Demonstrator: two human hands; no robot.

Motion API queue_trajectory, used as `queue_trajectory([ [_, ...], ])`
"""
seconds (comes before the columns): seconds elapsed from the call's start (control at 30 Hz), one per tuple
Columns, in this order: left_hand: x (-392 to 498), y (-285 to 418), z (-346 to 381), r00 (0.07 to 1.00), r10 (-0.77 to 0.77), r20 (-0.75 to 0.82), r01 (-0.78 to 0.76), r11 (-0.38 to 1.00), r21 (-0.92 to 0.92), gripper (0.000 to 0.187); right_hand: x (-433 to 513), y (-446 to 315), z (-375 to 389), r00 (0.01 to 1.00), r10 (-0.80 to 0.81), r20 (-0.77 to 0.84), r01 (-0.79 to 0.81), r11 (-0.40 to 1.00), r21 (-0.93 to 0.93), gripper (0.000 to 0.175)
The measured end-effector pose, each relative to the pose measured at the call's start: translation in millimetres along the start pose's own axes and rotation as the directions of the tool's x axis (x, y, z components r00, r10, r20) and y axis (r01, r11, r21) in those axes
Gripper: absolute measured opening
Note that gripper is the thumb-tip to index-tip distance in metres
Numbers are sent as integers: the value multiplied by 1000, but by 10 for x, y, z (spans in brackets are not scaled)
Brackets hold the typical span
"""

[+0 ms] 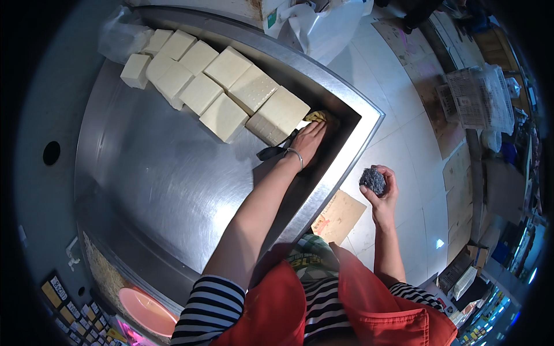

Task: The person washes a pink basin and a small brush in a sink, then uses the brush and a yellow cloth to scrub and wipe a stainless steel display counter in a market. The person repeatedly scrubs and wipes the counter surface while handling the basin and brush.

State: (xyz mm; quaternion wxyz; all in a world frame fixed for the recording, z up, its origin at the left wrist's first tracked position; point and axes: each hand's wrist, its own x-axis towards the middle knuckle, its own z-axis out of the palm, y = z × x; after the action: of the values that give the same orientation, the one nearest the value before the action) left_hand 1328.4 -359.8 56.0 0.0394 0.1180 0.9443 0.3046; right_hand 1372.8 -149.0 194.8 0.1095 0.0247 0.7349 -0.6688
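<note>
My left hand point(306, 142), with a bracelet at the wrist, reaches down into the corner of a stainless-steel basin point(173, 173). Its fingertips meet a crumpled yellowish item point(316, 116), possibly a cloth, by the basin wall; whether they grip it is hidden. Some black thin material point(272, 152) lies beside that wrist. Cream-coloured tofu blocks point(255, 88) stand in rows along the far side, the closest one just left of my left fingers. Outside the rim, above the floor, my right hand point(384, 194) holds a grey steel-wool scrubber point(372, 181) between thumb and fingers.
The basin's raised metal rim point(342, 151) runs between my two hands. A clear plastic bag point(123, 36) sits at the far left corner. On the floor lies a cardboard sheet point(342, 216). A pink plastic tub point(145, 309) is at lower left, and white plastic crates point(476, 99) stand right.
</note>
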Motion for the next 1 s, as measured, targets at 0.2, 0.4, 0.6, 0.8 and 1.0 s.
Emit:
queue_trajectory([
  [0.2, -112, 151, -240, 967, -249, 62, 238, 782, -576, 61, -102, 43, 123, 996, -94, -2, 94, 994, 58, 49],
  [0.4, -1574, 164, -379, 993, -117, 24, 78, 476, -876, 53, -126, 72, 244, 993, -110, -38, 115, 981, 157, 53],
  [0.6, -2571, 282, -712, 941, -190, 279, 337, 496, -800, 48, 176, 16, 398, 982, -187, -12, 187, 971, 147, 55],
  [0.8, -617, 353, -351, 976, 66, -207, -211, 522, -827, 44, 137, -44, 391, 974, -212, -84, 223, 961, 162, 56],
  [1.0, -46, 157, 82, 947, -318, -38, 316, 948, -47, 36, 6, -181, 356, 968, -246, -57, 252, 955, 159, 56],
])
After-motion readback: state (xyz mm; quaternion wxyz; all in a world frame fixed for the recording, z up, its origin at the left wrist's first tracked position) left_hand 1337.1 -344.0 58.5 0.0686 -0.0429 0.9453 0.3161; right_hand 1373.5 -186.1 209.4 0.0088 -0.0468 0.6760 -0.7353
